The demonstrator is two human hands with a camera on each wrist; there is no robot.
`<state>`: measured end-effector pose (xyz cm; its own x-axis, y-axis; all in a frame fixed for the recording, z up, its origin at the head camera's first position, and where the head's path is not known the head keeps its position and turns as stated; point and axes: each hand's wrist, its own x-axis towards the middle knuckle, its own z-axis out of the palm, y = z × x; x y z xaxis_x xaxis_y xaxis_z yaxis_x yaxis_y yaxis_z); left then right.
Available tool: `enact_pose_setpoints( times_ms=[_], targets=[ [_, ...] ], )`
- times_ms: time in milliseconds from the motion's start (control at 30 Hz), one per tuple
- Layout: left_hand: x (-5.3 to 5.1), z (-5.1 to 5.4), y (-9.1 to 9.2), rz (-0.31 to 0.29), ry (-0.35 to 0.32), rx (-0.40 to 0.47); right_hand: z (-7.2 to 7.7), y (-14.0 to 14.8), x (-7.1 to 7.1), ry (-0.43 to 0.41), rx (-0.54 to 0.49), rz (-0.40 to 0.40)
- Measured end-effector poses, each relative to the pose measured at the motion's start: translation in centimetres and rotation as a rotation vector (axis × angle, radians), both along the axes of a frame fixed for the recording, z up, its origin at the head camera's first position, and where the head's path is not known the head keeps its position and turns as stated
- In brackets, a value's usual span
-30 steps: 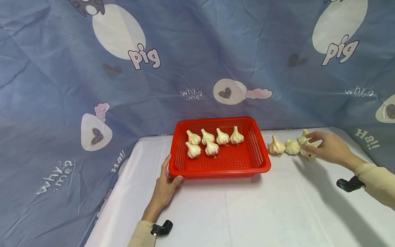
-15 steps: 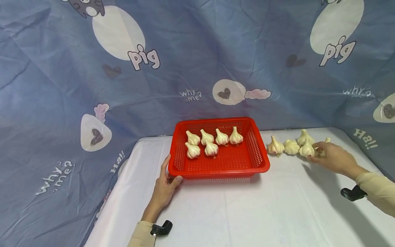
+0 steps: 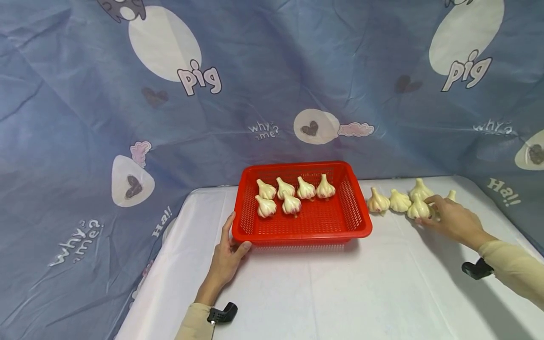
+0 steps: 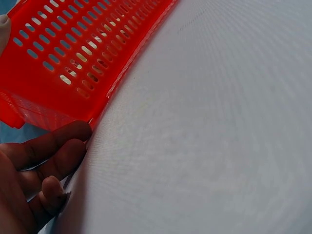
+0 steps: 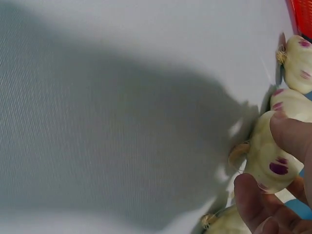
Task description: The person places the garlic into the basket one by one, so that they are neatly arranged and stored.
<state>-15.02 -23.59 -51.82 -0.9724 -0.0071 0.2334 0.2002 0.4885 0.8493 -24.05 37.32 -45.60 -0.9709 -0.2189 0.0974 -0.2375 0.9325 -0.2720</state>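
The left hand (image 3: 226,262) holds the front left corner of the red basket (image 3: 297,237), thumb at the front rim and fingers along the left side. In the left wrist view its bent fingers (image 4: 58,153) touch the basket wall (image 4: 44,83) low down. Several garlic bulbs (image 3: 291,204) lie in the basket's left and back part. On the white table to the right, the right hand (image 3: 456,223) pinches a garlic bulb (image 3: 418,209) in a small cluster. Thumb and fingers lie on opposite sides of this bulb (image 5: 273,158) in the right wrist view.
Beside the basket stand two more bulbs, one pinkish (image 3: 378,201) and one pale (image 3: 400,201). Another bulb (image 3: 420,189) is behind the pinched one, and one (image 3: 452,194) is partly hidden by the right hand. A blue printed cloth (image 3: 238,94) hangs behind the table.
The right hand moved right past the cluster, then slightly back left with the front bulb, which shifted left. The pale bulb beside it now has its stem tilted up. The left hand stayed still.
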Motion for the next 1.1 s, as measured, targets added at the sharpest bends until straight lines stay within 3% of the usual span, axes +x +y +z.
enact_pose_setpoints(
  times_ms=[267,633,900,1100],
  targets=[
    [0.0,-0.1,-0.1,-0.005,0.033,-0.013,-0.6,0.0,0.0,0.031,-0.02,0.028],
    [-0.1,-0.2,-0.1,-0.011,0.022,0.002,-1.2,-0.4,0.4,0.072,-0.074,0.061],
    [0.0,0.0,0.0,-0.006,0.013,0.002,-1.5,-0.5,0.4,0.052,-0.117,0.053],
    [0.1,0.1,0.0,-0.001,0.005,0.004,-0.8,-0.7,0.4,-0.007,-0.196,0.055]
  ],
)
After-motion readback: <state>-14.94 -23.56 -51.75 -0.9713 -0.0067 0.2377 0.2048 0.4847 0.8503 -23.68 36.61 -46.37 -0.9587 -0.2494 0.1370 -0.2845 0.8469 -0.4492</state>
